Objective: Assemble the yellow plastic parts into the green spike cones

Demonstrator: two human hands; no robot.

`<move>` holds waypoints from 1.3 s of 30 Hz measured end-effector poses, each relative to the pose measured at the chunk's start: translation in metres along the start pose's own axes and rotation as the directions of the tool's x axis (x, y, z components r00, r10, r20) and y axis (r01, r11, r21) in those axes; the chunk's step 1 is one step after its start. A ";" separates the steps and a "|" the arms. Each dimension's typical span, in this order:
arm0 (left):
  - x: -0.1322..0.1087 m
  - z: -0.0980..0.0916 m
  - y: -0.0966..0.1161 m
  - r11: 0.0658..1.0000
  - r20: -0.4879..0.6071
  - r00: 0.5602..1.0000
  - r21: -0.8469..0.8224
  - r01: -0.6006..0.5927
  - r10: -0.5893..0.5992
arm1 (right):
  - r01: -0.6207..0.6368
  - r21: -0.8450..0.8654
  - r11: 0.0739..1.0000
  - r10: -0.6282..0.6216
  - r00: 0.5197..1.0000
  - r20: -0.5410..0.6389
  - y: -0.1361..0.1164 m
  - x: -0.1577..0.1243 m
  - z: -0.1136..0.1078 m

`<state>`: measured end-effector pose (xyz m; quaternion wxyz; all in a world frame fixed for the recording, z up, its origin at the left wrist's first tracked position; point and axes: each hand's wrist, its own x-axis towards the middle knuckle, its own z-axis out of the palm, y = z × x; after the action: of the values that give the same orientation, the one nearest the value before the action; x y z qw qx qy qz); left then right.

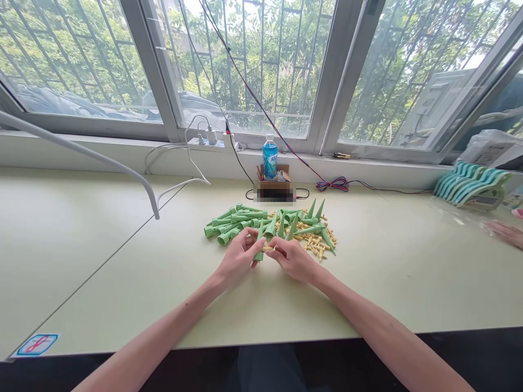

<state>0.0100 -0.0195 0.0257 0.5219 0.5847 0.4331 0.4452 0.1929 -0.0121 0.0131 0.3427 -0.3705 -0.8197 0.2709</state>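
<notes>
My left hand (241,252) is closed around a green plastic watering spike (260,231), which stands roughly upright with its narrow end up. My right hand (292,258) pinches a small yellow plastic valve (267,248) against the side of that spike. Whether the valve sits in the spike's hole is hidden by my fingers. Just beyond my hands lies a pile of green spikes (232,219), some lying down and a few standing point up. Loose yellow valves (316,244) are scattered through the right part of the pile.
Behind the pile, a blue bottle (270,158) stands in a small cardboard box (281,185). A coiled red-and-blue cable (333,184) lies nearby. Teal hangers (469,185) and another person's hand (506,233) are at the right. A white cable (122,158) arches across the left.
</notes>
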 end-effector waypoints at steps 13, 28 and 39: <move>0.001 -0.002 0.000 0.998 -0.004 0.999 -0.024 0.052 -0.052 | 0.022 -0.014 1.000 -0.022 1.000 0.012 0.001 0.001 0.002; 0.000 -0.001 0.002 0.998 -0.045 0.997 -0.003 0.061 -0.061 | -0.024 0.008 1.000 0.024 0.999 -0.030 0.000 0.000 0.002; 0.000 -0.001 0.000 0.997 -0.068 0.995 0.019 0.071 -0.069 | -0.009 0.016 1.000 0.010 1.000 -0.016 -0.001 -0.001 0.001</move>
<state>0.0087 -0.0197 0.0253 0.5161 0.5594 0.4753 0.4414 0.1917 -0.0136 0.0128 0.3510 -0.3739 -0.8130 0.2758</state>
